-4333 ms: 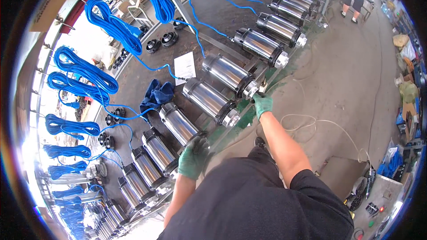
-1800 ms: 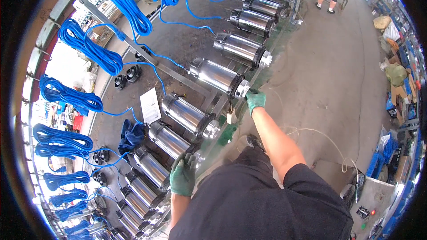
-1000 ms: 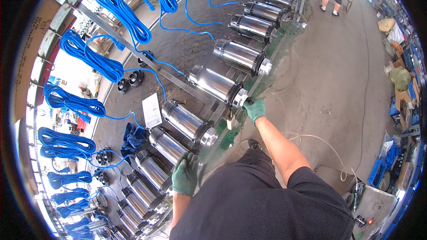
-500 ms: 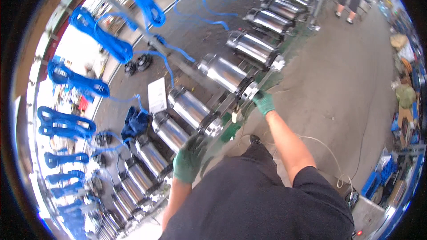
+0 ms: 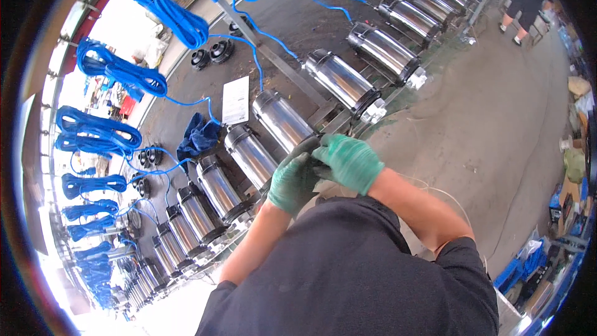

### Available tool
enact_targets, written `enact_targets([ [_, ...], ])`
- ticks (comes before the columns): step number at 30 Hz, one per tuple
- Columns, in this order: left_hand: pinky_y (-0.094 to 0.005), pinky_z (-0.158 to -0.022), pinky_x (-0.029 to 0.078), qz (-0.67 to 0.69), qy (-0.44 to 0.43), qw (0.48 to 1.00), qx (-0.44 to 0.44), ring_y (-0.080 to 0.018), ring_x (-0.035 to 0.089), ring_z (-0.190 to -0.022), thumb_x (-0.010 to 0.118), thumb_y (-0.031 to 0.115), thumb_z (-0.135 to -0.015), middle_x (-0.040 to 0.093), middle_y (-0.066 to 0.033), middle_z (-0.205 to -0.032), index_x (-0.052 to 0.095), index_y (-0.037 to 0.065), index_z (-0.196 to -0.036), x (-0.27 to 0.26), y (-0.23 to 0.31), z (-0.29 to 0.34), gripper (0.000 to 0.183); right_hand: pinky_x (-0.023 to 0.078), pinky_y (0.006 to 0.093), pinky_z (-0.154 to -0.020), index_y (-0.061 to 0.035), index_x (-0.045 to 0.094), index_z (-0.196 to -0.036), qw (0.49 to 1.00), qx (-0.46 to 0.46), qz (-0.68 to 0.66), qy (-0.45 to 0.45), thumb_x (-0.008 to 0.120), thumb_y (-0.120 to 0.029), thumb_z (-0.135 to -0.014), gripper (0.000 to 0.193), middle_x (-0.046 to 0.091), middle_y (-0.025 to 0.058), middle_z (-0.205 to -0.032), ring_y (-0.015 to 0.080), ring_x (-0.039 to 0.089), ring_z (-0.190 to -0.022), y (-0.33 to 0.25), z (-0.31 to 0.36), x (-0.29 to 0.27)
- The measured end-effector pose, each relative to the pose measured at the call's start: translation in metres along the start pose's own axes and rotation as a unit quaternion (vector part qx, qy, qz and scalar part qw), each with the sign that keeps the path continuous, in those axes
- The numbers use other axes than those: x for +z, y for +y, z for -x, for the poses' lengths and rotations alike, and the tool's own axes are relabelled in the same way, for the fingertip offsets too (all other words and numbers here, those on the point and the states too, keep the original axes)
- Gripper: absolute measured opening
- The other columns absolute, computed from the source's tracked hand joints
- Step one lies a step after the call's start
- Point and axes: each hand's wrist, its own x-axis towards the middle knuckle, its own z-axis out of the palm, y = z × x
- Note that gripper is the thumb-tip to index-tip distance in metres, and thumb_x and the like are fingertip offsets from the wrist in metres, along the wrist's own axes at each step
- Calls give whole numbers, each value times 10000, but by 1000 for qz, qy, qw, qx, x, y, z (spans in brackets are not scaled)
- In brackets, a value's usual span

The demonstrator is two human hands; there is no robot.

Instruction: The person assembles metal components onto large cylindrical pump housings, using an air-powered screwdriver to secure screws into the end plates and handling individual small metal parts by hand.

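Note:
Both my hands wear green gloves with dark palms and meet at the near end of a shiny steel motor cylinder [image 5: 283, 121] lying in a long row. My left hand [image 5: 293, 180] has its fingers curled in at that end. From the right, my right hand [image 5: 349, 163] closes its fingers against the left fingertips. The gloves cover the motor's end, and whatever is between the fingers is hidden. Just to the right lies another steel motor [image 5: 342, 81] with a pale end fitting [image 5: 374, 112]. A further motor [image 5: 250, 154] lies left of my left hand.
Coiled blue cables [image 5: 165, 6] hang along the left, with leads running to the motors. On the dark bench surface are a white sheet [image 5: 236, 101], a dark blue cloth [image 5: 199, 137] and black round parts [image 5: 221, 51]. A person [image 5: 527, 0] stands at the far right.
My right hand has left the end of the neighbouring motor and come left to meet my left hand. The view has shifted, and the row sits differently in it.

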Motion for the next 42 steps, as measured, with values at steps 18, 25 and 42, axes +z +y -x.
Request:
enact_targets([
  [18,-525,-1102,465,-52,86,995,4,-388,585,-1267,686,194,-967,606,-223,-1342,516,37,-1303,-4,-13,-6,409,469,288,-506,-64,747,-1044,637,468,-391,471,718,-159,-928,152,714,14,-794,119,628,-595,310,88,-17],
  [25,-509,-1037,526,-63,153,986,28,-383,622,-1220,651,181,-984,636,-203,-1308,538,41,-1290,-13,-17,9,355,398,311,-440,-65,766,-1093,646,507,-358,444,748,-180,-882,241,698,31,-776,140,594,-551,367,63,30],
  [42,-494,-984,558,-61,174,982,43,-372,654,-1174,626,177,-996,663,-196,-1280,570,46,-1279,-9,-21,4,317,522,299,-727,29,745,-1102,689,482,-385,381,736,-113,-874,269,746,51,-934,129,637,-777,368,71,18],
])
